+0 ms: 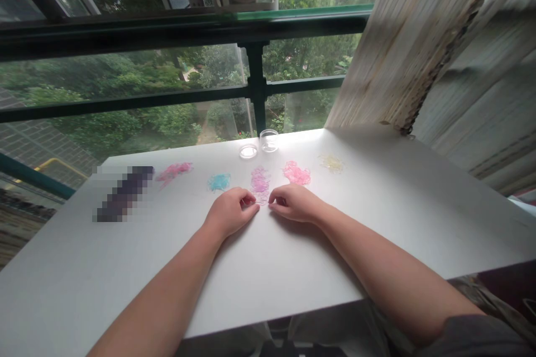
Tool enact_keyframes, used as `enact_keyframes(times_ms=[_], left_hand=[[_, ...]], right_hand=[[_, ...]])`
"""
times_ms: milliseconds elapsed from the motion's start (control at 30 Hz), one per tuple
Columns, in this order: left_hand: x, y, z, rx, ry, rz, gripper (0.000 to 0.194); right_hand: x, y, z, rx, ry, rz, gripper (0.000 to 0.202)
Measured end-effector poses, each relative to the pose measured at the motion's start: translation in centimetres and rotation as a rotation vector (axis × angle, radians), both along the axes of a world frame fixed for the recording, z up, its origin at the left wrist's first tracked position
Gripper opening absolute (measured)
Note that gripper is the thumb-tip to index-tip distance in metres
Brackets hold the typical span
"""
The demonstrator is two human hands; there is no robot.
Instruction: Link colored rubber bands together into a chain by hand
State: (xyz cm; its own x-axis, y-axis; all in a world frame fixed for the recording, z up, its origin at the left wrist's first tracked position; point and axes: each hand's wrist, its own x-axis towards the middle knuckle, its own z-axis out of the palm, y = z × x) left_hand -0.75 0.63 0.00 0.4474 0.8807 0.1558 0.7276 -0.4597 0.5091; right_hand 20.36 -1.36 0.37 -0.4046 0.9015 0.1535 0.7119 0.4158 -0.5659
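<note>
Left grip, right grip: both were bare. Left forearm, right forearm: bare, smoothly tapered. Sleeve, right: dark grey fabric; it ended just outside the table's near edge.

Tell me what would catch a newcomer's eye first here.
Probably the purple strands on the white table, with the left hand and right hand at their near end. To their left lies a bright blue pile, to their right a coral-pink pile. Behind them is a clear round container.
</note>
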Motion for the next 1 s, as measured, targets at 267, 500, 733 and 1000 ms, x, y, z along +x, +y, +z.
enact_keyframes(times_ms=[267, 500, 733, 1000], left_hand=[[0.7, 0.3, -0.4, 0.023, -0.077, 0.059, 0.015], [-1.9, 2.1, -0.4, 0.088, -0.168, 0.199, 0.016], [-6.6, 4.6, 0.1, 0.073, -0.084, 0.489, 0.025], [-12.9, 4.5, 0.0, -0.004, 0.108, 0.816, 0.045]], right_hand=[[-0.3, -0.5, 0.0, -0.042, -0.027, 0.005, 0.017], [0.0, -0.4, -0.4, -0.095, -0.003, 0.023, 0.017], [0.6, 0.2, -0.4, -0.147, 0.065, 0.016, 0.019], [0.8, 0.1, -0.6, -0.152, 0.056, 0.043, 0.018]])
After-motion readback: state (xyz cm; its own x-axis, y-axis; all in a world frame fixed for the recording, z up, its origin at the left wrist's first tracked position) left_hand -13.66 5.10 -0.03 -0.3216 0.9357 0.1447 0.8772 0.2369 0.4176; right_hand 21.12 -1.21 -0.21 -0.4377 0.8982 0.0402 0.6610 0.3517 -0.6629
